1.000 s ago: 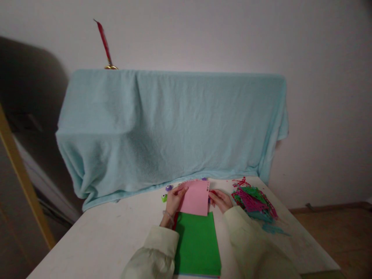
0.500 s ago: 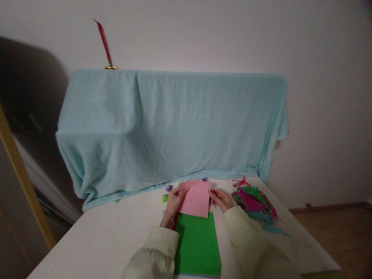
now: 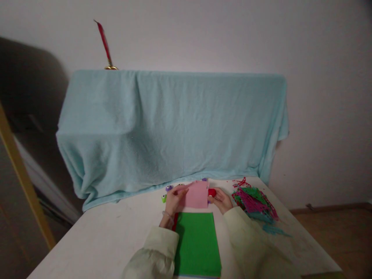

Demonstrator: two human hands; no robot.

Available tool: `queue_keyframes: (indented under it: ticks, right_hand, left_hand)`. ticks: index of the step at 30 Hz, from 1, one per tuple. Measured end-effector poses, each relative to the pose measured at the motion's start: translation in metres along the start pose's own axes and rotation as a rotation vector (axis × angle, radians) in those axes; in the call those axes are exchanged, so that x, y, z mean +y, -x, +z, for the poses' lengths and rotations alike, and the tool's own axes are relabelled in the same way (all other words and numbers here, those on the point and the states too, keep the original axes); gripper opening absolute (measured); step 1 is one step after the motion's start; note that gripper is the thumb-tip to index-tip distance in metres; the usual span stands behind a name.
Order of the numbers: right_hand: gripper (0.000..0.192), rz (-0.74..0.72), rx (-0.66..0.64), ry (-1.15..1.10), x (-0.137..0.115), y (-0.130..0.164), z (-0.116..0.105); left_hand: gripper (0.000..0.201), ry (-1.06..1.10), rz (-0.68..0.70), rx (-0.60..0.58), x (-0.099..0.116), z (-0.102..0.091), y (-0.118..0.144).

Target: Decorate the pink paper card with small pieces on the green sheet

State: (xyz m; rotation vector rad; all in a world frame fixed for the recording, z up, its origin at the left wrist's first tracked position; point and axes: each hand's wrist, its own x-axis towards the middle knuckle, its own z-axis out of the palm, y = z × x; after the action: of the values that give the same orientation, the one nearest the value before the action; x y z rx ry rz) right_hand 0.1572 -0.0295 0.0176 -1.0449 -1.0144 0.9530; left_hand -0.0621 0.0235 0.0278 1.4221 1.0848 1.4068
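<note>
A pink sheet of paper (image 3: 197,197) is held up above the table, tilted, with small punched holes near its right edge. My left hand (image 3: 174,199) pinches its left side between thumb and fingers. At the right edge of the sheet, my right hand (image 3: 221,199) is closed around a small red craft paper punch (image 3: 212,192). Whether the punch's jaw is around the paper I cannot tell. Below the hands lies a stack of coloured paper with a green sheet (image 3: 197,244) on top and a red edge showing at its left.
Small purple (image 3: 169,188) and green (image 3: 164,198) punches stand left of my left hand. At right lies a pile of perforated paper sheets (image 3: 252,201) with scraps around it. A pale blue cloth (image 3: 186,124) drapes over something behind the table.
The pink sheet has tipped, so its lower edge sits higher and the green stack shows more. My right hand has turned slightly, exposing more of the red paper punch.
</note>
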Motion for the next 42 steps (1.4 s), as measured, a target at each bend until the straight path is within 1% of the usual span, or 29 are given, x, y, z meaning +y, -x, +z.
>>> queue_keyframes:
  ticks: [2, 4, 7, 12, 15, 20, 26, 31, 36, 42]
  right_hand:
    - [0.053, -0.003, -0.012, 0.006, 0.000, 0.000, -0.001]
    - [0.052, -0.008, -0.019, 0.012, -0.001, 0.000, -0.001]
    - [0.053, -0.012, -0.021, 0.024, -0.002, 0.001, -0.001]
    - [0.052, -0.028, 0.003, 0.040, -0.007, 0.003, 0.000]
    - [0.052, -0.025, 0.005, 0.034, -0.009, 0.003, 0.000]
    - [0.054, -0.028, 0.001, 0.036, -0.005, 0.002, -0.002]
    - [0.054, -0.019, -0.004, 0.062, -0.003, 0.002, -0.001]
    - [0.056, -0.004, -0.002, 0.056, -0.003, 0.002, 0.000]
    - [0.055, -0.003, 0.007, 0.071, 0.001, 0.001, -0.001]
    - [0.057, 0.003, 0.012, 0.035, 0.004, 0.002, 0.001]
  left_hand:
    - [0.021, 0.029, 0.026, -0.021, 0.001, -0.002, -0.001]
    - [0.020, 0.045, 0.043, -0.027, 0.000, -0.004, -0.002]
    - [0.024, 0.040, 0.053, -0.019, -0.003, -0.006, -0.002]
    - [0.034, 0.033, 0.028, -0.045, -0.006, -0.007, -0.001]
    - [0.036, 0.033, 0.019, -0.047, -0.005, -0.006, -0.001]
    - [0.030, 0.020, 0.013, -0.042, -0.004, -0.006, -0.002]
    - [0.027, 0.000, 0.067, -0.012, 0.000, -0.006, -0.001]
    - [0.031, 0.008, 0.066, -0.027, 0.002, -0.007, 0.000]
    - [0.034, 0.019, 0.049, -0.047, 0.002, -0.006, 0.002]
    - [0.034, 0.011, 0.042, -0.079, 0.004, -0.004, 0.004]
